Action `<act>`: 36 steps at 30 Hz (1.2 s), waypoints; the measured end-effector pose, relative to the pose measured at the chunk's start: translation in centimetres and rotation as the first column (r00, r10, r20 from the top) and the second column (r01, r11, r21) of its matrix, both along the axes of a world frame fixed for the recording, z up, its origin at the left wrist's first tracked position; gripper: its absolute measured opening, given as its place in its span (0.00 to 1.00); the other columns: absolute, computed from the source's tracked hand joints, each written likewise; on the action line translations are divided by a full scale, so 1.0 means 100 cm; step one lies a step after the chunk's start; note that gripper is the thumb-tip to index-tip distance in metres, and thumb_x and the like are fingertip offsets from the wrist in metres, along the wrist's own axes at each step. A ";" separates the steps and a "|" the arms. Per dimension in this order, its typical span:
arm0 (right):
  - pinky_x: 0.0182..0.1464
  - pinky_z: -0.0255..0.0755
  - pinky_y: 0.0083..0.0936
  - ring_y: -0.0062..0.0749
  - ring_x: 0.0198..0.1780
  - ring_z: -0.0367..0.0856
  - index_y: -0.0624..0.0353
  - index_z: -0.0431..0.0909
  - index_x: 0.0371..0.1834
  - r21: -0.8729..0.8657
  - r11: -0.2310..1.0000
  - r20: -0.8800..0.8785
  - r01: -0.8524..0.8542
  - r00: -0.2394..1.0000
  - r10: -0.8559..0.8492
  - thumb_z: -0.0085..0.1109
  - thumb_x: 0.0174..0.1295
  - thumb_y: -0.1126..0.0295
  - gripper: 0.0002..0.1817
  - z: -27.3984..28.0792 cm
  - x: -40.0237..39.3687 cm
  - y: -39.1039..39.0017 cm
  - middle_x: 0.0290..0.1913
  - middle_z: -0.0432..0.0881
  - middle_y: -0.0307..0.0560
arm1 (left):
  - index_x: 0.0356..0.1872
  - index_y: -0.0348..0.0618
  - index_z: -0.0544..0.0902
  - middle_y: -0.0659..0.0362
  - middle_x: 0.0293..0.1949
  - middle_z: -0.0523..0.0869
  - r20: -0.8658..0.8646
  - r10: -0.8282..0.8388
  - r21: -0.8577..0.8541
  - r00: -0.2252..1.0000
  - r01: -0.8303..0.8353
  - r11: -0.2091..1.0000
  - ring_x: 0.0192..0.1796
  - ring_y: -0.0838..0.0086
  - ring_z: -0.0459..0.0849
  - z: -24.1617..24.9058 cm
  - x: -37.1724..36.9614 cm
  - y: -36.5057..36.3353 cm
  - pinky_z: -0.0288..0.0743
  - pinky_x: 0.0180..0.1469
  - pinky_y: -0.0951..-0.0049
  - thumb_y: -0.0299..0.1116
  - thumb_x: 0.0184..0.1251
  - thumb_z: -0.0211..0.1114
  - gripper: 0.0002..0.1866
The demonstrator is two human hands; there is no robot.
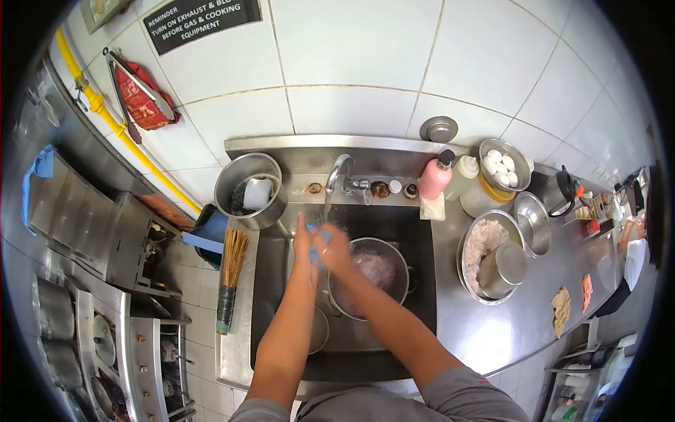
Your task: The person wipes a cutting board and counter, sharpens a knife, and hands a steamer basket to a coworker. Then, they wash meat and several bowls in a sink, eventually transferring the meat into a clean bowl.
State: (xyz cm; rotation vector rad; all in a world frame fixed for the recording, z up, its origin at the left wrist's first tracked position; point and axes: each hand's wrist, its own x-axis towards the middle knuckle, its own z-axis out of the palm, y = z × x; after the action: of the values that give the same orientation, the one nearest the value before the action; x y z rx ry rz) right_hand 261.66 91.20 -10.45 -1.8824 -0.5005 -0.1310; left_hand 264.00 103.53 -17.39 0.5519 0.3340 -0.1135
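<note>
Over the sink (264, 316), my left hand (301, 235) and my right hand (333, 247) are pressed together, with a blue cloth or pad (314, 257) between them. My right fingers wrap around the blue piece, and my left hand holds its other side; motion blurs the fingers. Water runs from the curved faucet (342, 165) and splashes over both hands. Below and right of them, a metal pot (406, 271) in the sink holds pinkish meat (373, 271) in water. Under my left forearm, a round metal bowl (320, 332) is partly hidden.
A steel pot (221, 190) and a stick broom (232, 264) stand left of the sink. Right are a pink pump bottle (436, 176), a bowl of eggs (500, 167), and a bowl of pale pink pieces (485, 235) with a metal container (503, 269). A stove (137, 337) stands far left.
</note>
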 end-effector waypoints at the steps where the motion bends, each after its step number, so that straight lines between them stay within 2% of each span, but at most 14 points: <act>1: 0.50 0.76 0.46 0.58 0.45 0.84 0.63 0.84 0.40 -0.045 0.981 0.028 0.188 0.982 -0.187 0.66 0.59 0.64 0.13 -0.017 0.027 -0.011 0.41 0.85 0.61 | 0.50 0.42 0.78 0.55 0.41 0.85 -0.121 0.071 0.106 0.990 -0.058 0.993 0.45 0.64 0.86 0.041 -0.004 -0.014 0.83 0.46 0.60 0.54 0.75 0.64 0.23; 6: 0.61 0.73 0.44 0.54 0.64 0.78 0.59 0.78 0.62 -0.347 0.869 0.024 0.353 0.930 -0.368 0.71 0.58 0.67 0.27 -0.036 0.060 -0.056 0.64 0.79 0.51 | 0.50 0.44 0.76 0.59 0.41 0.85 0.072 0.210 0.490 0.975 -0.218 0.844 0.39 0.72 0.85 0.110 -0.003 -0.007 0.82 0.41 0.65 0.27 0.62 0.76 0.20; 8: 0.67 0.69 0.35 0.37 0.67 0.78 0.58 0.72 0.70 0.013 0.981 -0.006 -0.195 0.981 0.195 0.74 0.53 0.71 0.37 -0.049 0.056 -0.039 0.64 0.82 0.46 | 0.50 0.45 0.76 0.60 0.41 0.85 0.069 0.111 0.566 0.991 -0.131 0.814 0.39 0.72 0.85 0.117 -0.002 -0.012 0.82 0.41 0.66 0.25 0.61 0.75 0.19; 11: 0.64 0.73 0.34 0.32 0.63 0.79 0.58 0.72 0.71 0.230 0.930 -0.535 -0.287 0.761 0.367 0.74 0.51 0.72 0.40 -0.015 0.047 -0.039 0.63 0.83 0.45 | 0.50 0.46 0.77 0.61 0.41 0.84 0.057 -0.004 0.757 0.998 -0.040 0.652 0.39 0.73 0.85 0.136 -0.007 -0.027 0.81 0.41 0.69 0.21 0.62 0.69 0.17; 13: 0.60 0.75 0.35 0.34 0.57 0.81 0.59 0.75 0.68 0.087 0.975 -0.590 -0.206 0.778 0.217 0.73 0.50 0.73 0.37 -0.012 0.056 -0.042 0.58 0.85 0.45 | 0.52 0.47 0.79 0.62 0.43 0.84 0.194 0.254 0.463 0.947 -0.317 0.828 0.39 0.74 0.84 0.146 -0.016 -0.030 0.80 0.38 0.70 0.21 0.64 0.65 0.16; 14: 0.56 0.78 0.36 0.35 0.51 0.84 0.60 0.77 0.65 -0.062 0.988 -0.627 -0.142 0.776 0.072 0.72 0.50 0.73 0.34 -0.014 0.061 -0.045 0.52 0.87 0.46 | 0.56 0.47 0.79 0.61 0.45 0.84 0.240 0.218 0.533 0.946 -0.317 0.784 0.42 0.73 0.84 0.131 -0.016 -0.017 0.80 0.40 0.69 0.23 0.66 0.64 0.17; 17: 0.46 0.79 0.37 0.36 0.42 0.84 0.63 0.81 0.57 0.240 0.971 -0.641 -0.017 0.749 0.171 0.72 0.48 0.71 0.28 0.016 0.052 -0.046 0.42 0.87 0.46 | 0.64 0.49 0.77 0.60 0.52 0.84 0.055 0.086 0.784 0.995 -0.096 0.614 0.49 0.71 0.85 0.074 -0.017 0.025 0.81 0.45 0.64 0.29 0.73 0.63 0.20; 19: 0.46 0.77 0.36 0.36 0.42 0.83 0.63 0.81 0.55 0.202 0.962 -0.552 -0.186 0.789 0.269 0.74 0.47 0.68 0.29 0.040 0.043 -0.042 0.43 0.86 0.47 | 0.65 0.49 0.78 0.57 0.54 0.86 -0.182 0.036 0.772 0.983 0.120 0.625 0.51 0.67 0.86 0.095 -0.035 0.006 0.83 0.48 0.60 0.46 0.77 0.63 0.22; 21: 0.47 0.77 0.35 0.37 0.44 0.83 0.64 0.80 0.55 0.051 0.951 -0.570 -0.304 0.773 0.277 0.75 0.46 0.66 0.31 0.051 0.036 -0.037 0.46 0.86 0.49 | 0.64 0.49 0.80 0.54 0.55 0.87 -0.265 -0.274 0.207 0.924 0.332 0.920 0.52 0.61 0.88 0.099 -0.040 0.002 0.84 0.49 0.53 0.62 0.76 0.59 0.30; 23: 0.51 0.76 0.33 0.36 0.49 0.83 0.64 0.80 0.54 -0.236 0.877 -0.200 -0.418 0.904 0.377 0.79 0.45 0.59 0.33 0.044 0.023 -0.029 0.50 0.84 0.51 | 0.64 0.46 0.79 0.52 0.55 0.87 -0.209 -0.308 0.107 0.928 0.335 0.936 0.54 0.57 0.87 0.074 -0.026 0.009 0.83 0.57 0.50 0.70 0.73 0.55 0.38; 25: 0.53 0.76 0.33 0.36 0.51 0.83 0.63 0.79 0.57 0.036 0.908 -0.329 -0.418 0.853 0.406 0.78 0.50 0.61 0.32 0.039 0.021 -0.044 0.51 0.84 0.50 | 0.62 0.43 0.80 0.51 0.56 0.87 -0.159 -0.284 0.048 0.946 0.294 0.954 0.55 0.57 0.87 0.051 -0.017 0.018 0.80 0.62 0.51 0.67 0.74 0.57 0.35; 28: 0.60 0.77 0.34 0.33 0.55 0.83 0.62 0.72 0.65 0.635 0.767 -0.529 -0.094 0.670 0.521 0.73 0.66 0.64 0.29 0.001 0.039 -0.049 0.56 0.82 0.45 | 0.64 0.41 0.78 0.51 0.59 0.86 -0.136 -0.121 0.160 0.983 0.142 0.977 0.59 0.58 0.85 0.072 -0.013 -0.003 0.76 0.66 0.52 0.63 0.75 0.59 0.34; 33: 0.56 0.79 0.33 0.32 0.53 0.83 0.62 0.73 0.65 0.773 0.521 -0.586 0.361 0.721 0.369 0.71 0.68 0.56 0.29 0.006 0.038 -0.030 0.55 0.82 0.46 | 0.64 0.37 0.77 0.50 0.57 0.85 -0.077 0.219 0.250 0.973 -0.194 0.949 0.56 0.59 0.86 0.126 -0.004 -0.049 0.80 0.60 0.56 0.67 0.74 0.58 0.39; 36: 0.53 0.79 0.32 0.32 0.52 0.83 0.62 0.74 0.66 0.764 0.542 -0.606 0.351 0.677 0.417 0.71 0.67 0.54 0.31 0.032 0.045 -0.024 0.54 0.83 0.46 | 0.66 0.41 0.77 0.52 0.57 0.86 -0.179 -0.071 0.409 0.981 0.140 0.902 0.57 0.61 0.86 0.119 0.005 -0.032 0.79 0.62 0.60 0.69 0.75 0.55 0.39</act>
State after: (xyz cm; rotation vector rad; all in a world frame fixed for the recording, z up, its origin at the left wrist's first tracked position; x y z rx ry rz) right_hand 266.12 88.76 -7.24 -0.7721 0.1416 0.3868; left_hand 264.50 100.34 -5.49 0.9946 0.4904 -0.1940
